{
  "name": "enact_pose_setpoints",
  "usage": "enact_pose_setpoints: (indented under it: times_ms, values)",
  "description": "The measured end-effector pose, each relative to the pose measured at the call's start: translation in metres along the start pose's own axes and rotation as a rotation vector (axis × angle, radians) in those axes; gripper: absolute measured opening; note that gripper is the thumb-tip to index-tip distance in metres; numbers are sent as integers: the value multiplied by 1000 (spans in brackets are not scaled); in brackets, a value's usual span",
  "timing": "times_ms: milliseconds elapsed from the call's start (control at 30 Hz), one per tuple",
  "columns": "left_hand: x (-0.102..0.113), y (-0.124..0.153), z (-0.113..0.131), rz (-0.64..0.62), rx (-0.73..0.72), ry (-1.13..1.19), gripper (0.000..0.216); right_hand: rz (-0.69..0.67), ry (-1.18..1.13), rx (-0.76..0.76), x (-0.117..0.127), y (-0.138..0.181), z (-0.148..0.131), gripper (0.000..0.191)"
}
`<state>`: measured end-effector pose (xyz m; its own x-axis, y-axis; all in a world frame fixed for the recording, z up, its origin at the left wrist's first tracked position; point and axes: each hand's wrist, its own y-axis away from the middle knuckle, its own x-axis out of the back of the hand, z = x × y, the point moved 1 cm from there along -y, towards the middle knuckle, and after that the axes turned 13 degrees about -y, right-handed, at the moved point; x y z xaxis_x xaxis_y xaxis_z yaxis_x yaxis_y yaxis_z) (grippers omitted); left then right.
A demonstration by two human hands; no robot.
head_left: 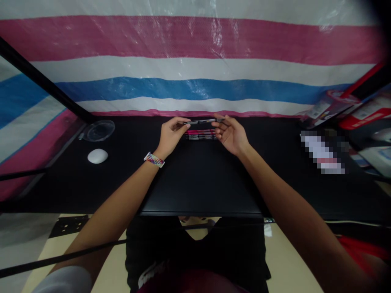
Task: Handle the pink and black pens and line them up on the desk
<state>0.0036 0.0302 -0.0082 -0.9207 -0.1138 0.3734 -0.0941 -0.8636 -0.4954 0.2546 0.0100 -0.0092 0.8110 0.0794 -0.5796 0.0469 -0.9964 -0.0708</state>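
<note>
Between both hands a slim dark pen point(201, 121) is held level, one end in each hand. My left hand point(172, 134), with a multicoloured band on its wrist, pinches the pen's left end between thumb and fingers. At the right end, my right hand point(231, 134) grips it with the fingertips, palm partly turned up. Just below the held pen, several more pens point(200, 135), some pink and some grey-black, lie side by side on the black table point(201, 179). The fingers of the right hand cover their right ends.
On the left are a white rounded object point(97, 156) and a clear round lid point(100, 130). A clear tub with a red rim point(331, 108) and a red-and-white container point(366, 114) stand at the right. A striped sheet point(195, 44) hangs behind the table.
</note>
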Motion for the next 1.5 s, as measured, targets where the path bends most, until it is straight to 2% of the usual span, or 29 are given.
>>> enact_pose_setpoints:
  times_ms: [100, 200, 300, 433, 600, 733, 1167, 1267, 1367, 1433, 1500]
  values:
    - [0, -1, -1, 1, -6, -23, 14, 54, 316, 219, 5, -1, 2, 28]
    - [1, -1, -1, -20, 0, -59, 14, 30, 650, 462, 9, 0, 2, 22]
    - [3, -2, -4, -34, 12, -99, 16, -10, 872, 590, 11, -1, 3, 22]
    - [2, -3, -14, -25, 20, -193, 18, -20, 1059, 640, 17, -7, 9, 26]
    - [-1, -5, -25, -56, 49, -321, 18, -66, 1203, 524, 22, -11, 17, 41]
    - [0, -5, -24, -90, 55, -360, 19, -89, 1247, 454, 22, -10, 18, 47]
    - [-1, -6, -21, -135, 8, -567, 24, -110, 1302, 427, 20, -6, 18, 51]
    - [-2, -6, -27, -96, 49, -471, 26, -75, 1238, 457, 24, -8, 19, 52]
    - [-5, -9, -37, -38, 121, -226, 34, 54, 1080, 472, 32, -17, 23, 51]
    - [-11, -11, -43, -18, 169, -76, 42, 149, 949, 440, 38, -25, 29, 49]
    - [-19, -13, -47, -36, 203, 27, 51, 188, 845, 397, 41, -33, 37, 49]
